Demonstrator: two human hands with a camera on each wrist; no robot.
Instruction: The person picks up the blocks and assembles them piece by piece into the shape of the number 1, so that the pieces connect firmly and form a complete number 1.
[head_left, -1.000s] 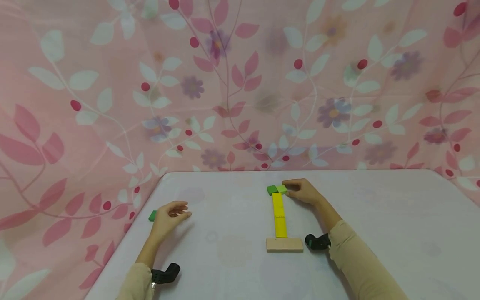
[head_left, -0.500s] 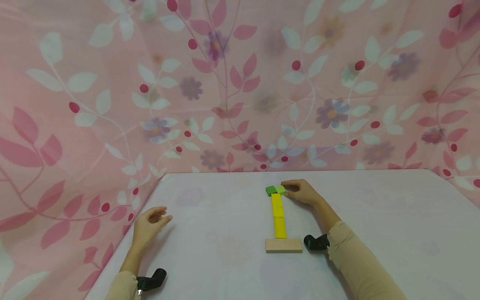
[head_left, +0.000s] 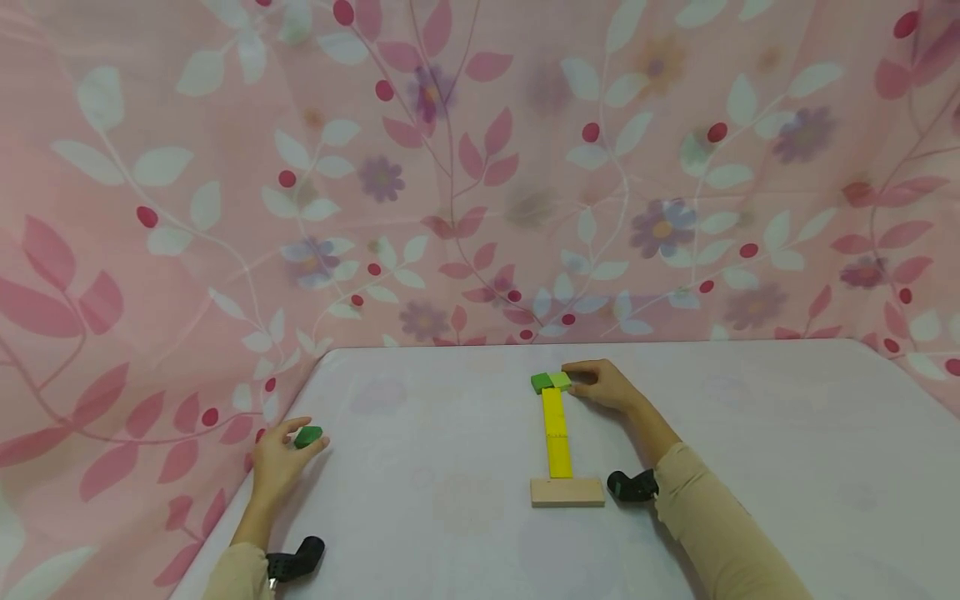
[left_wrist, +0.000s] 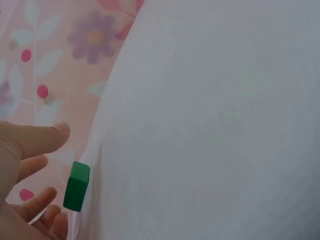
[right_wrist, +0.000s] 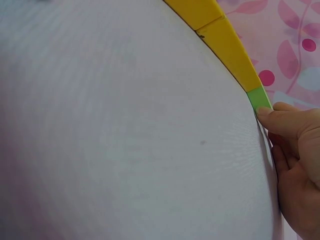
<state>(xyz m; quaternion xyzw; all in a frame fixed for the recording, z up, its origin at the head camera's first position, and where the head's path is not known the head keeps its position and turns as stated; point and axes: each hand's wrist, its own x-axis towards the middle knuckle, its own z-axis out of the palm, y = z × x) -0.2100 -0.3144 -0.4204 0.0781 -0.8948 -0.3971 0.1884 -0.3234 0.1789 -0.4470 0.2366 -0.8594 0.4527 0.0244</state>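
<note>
At the left table edge my left hand (head_left: 277, 467) is spread around a dark green block (head_left: 308, 437), with the thumb on one side and the fingers on the other. In the left wrist view a gap shows between the thumb and this green block (left_wrist: 76, 186). My right hand (head_left: 609, 386) pinches a light green slanted block (head_left: 560, 381) between thumb and finger. That block lies against a second dark green slanted block (head_left: 541, 383). Both sit at the far end of two yellow blocks (head_left: 557, 433) laid in line. The near yellow end meets a plain wooden block (head_left: 567, 492) lying crosswise.
A white cloth covers the table (head_left: 450, 433). A pink floral curtain (head_left: 465, 167) hangs behind it and along the left side. Black wrist cameras (head_left: 296, 560) are strapped to both forearms.
My left hand has moved left and slightly down, from in front of the loose green block to around it. The right hand keeps its place at the light green block.
</note>
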